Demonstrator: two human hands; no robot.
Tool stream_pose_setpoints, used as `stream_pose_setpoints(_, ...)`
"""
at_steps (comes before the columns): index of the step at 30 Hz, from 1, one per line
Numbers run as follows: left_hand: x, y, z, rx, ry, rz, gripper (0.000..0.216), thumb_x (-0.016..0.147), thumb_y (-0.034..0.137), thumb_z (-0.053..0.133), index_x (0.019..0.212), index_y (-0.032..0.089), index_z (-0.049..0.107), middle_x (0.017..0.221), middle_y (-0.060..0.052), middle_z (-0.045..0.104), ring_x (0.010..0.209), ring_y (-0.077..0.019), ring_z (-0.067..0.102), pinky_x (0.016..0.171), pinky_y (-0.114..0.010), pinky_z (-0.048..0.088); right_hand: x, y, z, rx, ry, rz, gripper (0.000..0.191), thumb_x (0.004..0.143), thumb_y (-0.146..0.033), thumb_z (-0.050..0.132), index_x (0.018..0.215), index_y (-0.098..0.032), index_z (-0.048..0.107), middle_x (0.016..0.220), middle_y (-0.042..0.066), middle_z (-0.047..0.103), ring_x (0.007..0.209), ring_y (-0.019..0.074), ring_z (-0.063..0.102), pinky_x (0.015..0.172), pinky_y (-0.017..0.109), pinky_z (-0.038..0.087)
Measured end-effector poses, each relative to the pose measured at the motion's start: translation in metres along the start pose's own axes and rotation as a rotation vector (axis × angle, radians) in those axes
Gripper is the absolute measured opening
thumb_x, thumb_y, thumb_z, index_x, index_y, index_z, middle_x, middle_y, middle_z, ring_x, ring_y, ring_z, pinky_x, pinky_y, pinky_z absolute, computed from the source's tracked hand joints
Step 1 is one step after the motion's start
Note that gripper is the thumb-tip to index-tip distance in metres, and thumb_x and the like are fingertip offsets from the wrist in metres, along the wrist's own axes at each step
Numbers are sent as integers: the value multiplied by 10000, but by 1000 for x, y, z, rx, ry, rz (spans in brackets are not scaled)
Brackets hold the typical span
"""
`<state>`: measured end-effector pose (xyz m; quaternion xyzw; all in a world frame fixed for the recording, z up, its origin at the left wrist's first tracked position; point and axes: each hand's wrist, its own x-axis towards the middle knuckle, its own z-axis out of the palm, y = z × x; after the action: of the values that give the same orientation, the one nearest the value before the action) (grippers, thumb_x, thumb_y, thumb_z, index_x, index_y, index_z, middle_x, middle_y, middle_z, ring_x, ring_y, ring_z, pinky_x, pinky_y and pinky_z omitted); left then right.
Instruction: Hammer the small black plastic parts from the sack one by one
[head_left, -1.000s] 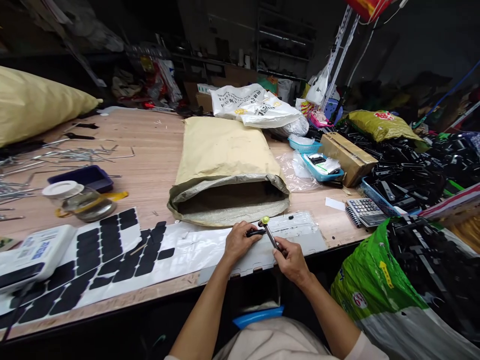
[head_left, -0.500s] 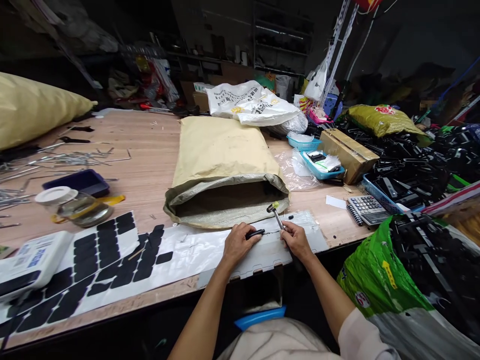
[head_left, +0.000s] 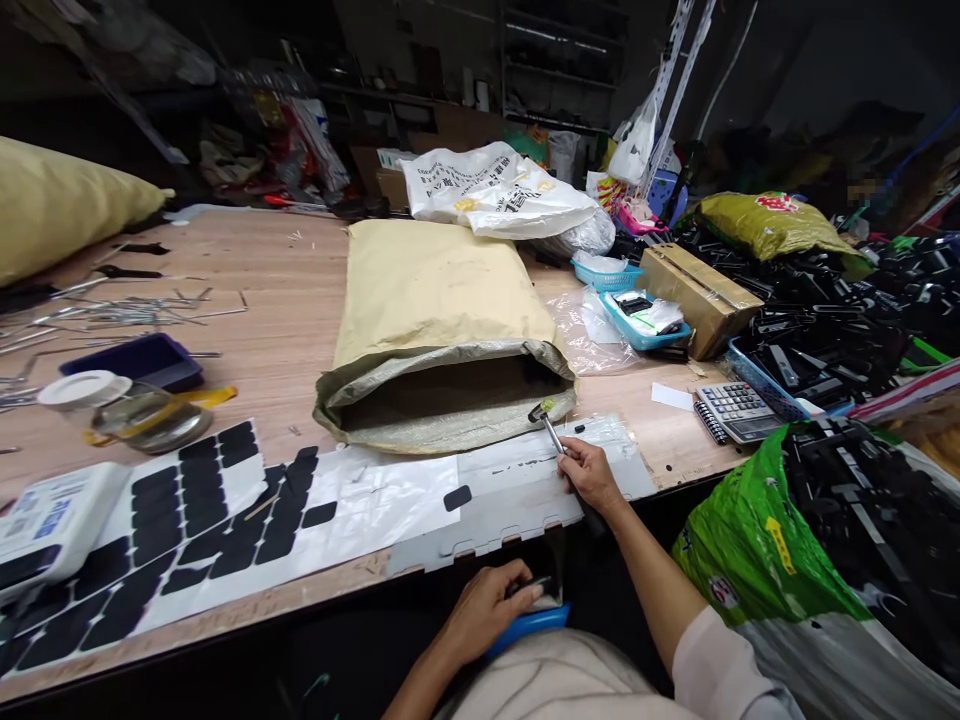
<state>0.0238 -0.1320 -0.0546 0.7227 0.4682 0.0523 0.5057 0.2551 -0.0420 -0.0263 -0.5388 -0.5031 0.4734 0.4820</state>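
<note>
My right hand is closed around the handle of a small hammer, whose head, with a yellow-green spot by it, hangs over a grey plate at the table's front edge. Below that edge is my left hand, fingers curled, above something blue. A dark bit shows at its fingertips, too unclear to name. On the plate's left part lies a rounded black pad. Behind the plate a large tan sack lies with its mouth gaping toward me.
Left are a sheet of black pads, a white device, a glass jar and metal rods. On the right stand a calculator, blue baskets, a cardboard box and a green bag of black parts.
My left hand has dropped from the plate to below the table edge; the black piece it held there is gone from that spot. The right hand still grips the hammer in nearly the same place.
</note>
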Motion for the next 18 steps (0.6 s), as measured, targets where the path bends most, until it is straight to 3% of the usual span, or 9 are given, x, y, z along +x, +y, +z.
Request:
stream_pose_setpoints(3,19,-37,20,94,29,-222,453,903,545,475,1126,221,699,1080,-88,729,1047,-297,664,882,-361,484,-1,-2,1,-23,0,-10,380,811,-318,613,1131,-127,689,587,-67,555,408,73,485,375,178,425)
stream_pose_setpoints(5,29,-54,26,134,19,-306,479,900,480,474,1293,261,639,1331,-89,650,1261,-306,584,1021,-386,445,-2,-3,2,-32,10,-14,378,806,-317,613,1122,-125,692,584,-66,552,413,75,482,374,177,427)
stream_pose_setpoints(8,30,-55,24,206,-40,-357,508,860,433,518,1334,285,626,1394,-84,615,1359,-329,506,1098,-432,399,-3,-4,3,-39,30,-4,395,796,-327,621,1127,-122,690,589,-59,562,418,84,487,368,185,431)
stream_pose_setpoints(11,16,-24,5,203,-166,-196,449,778,441,626,1180,263,719,1221,-100,708,1238,-360,598,1025,-443,460,-3,-4,3,-39,36,-7,401,790,-331,629,1128,-125,694,587,-54,567,414,91,492,364,191,432)
stream_pose_setpoints(13,11,9,-18,85,-312,-11,403,775,495,652,1081,250,745,992,-79,754,968,-306,701,831,-376,539,-3,-3,3,-28,47,-13,399,791,-328,629,1127,-124,698,586,-53,567,400,87,483,362,192,427)
stream_pose_setpoints(15,18,43,-46,-172,-440,75,447,851,574,575,1088,224,719,775,-40,726,632,-204,664,584,-284,505,-2,-3,4,-14,77,-13,405,796,-328,625,1137,-122,694,589,-53,567,390,84,477,363,194,427)
stream_pose_setpoints(16,29,59,-61,-269,-408,129,457,868,595,561,1048,205,717,742,-34,710,564,-169,620,539,-259,474,-2,-3,4,-9,93,-12,407,800,-329,621,1141,-120,692,589,-53,566,389,84,477,365,196,429)
stream_pose_setpoints(18,62,84,-91,-350,-120,199,458,860,608,566,856,172,706,670,-32,672,527,-147,574,523,-248,450,-2,-3,5,1,113,-12,414,811,-334,609,1154,-116,684,587,-54,563,389,89,480,368,201,433)
